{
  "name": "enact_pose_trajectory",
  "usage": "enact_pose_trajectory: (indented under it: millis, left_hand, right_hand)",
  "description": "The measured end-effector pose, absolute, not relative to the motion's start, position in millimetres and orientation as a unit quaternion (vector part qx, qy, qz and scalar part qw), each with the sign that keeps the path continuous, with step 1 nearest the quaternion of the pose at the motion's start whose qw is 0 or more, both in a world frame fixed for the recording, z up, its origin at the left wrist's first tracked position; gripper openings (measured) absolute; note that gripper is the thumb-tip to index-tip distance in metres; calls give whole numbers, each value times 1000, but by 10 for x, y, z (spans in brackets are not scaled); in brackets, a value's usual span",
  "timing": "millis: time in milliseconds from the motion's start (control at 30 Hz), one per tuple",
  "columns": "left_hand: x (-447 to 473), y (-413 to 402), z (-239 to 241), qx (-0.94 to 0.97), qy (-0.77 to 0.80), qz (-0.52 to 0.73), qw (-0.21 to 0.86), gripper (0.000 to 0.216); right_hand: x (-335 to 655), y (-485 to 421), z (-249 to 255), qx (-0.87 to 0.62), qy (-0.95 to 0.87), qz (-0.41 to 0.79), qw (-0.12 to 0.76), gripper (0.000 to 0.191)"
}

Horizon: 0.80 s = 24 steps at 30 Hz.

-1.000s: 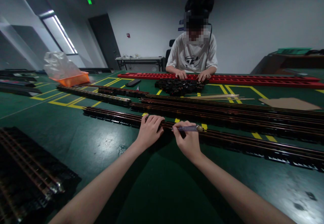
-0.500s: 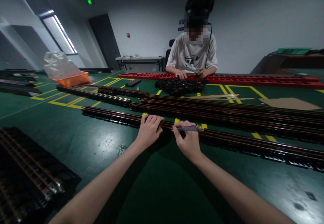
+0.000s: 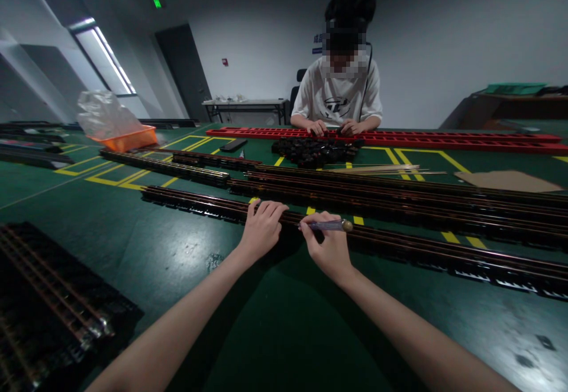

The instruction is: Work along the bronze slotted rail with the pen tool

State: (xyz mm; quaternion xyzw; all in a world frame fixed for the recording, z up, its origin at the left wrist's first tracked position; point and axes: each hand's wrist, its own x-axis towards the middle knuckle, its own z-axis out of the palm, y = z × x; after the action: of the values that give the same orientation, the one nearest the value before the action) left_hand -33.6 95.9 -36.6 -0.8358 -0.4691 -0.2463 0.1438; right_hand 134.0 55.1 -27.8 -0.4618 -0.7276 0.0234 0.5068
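A long dark rail strip (image 3: 412,253) lies across the green table in front of me. My left hand (image 3: 261,230) rests on it, fingers curled over its top. Just to the right, my right hand (image 3: 327,247) pinches a thin translucent screwdriver (image 3: 331,225) with a brass end cap, its tip held against the strip near my left fingers.
More dark strips (image 3: 377,194) lie parallel behind. A person in a white shirt (image 3: 337,93) sits opposite, hands on a long red tray (image 3: 444,139) beside a pile of black parts (image 3: 313,151). An orange bin with a plastic bag (image 3: 113,123) stands far left; a black tray (image 3: 48,297) near left.
My hands have barely shifted; the screwdriver sits slightly further left. The person opposite has drawn both hands closer together on the red tray.
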Motion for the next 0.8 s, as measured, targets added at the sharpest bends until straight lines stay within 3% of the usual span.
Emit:
enact_pose_trajectory:
  millis: [800]
  left_hand:
    - [-364, 966, -351, -811, -513, -249, 130, 31]
  right_hand:
    - [1344, 552, -269, -469, -721, 35, 508, 13]
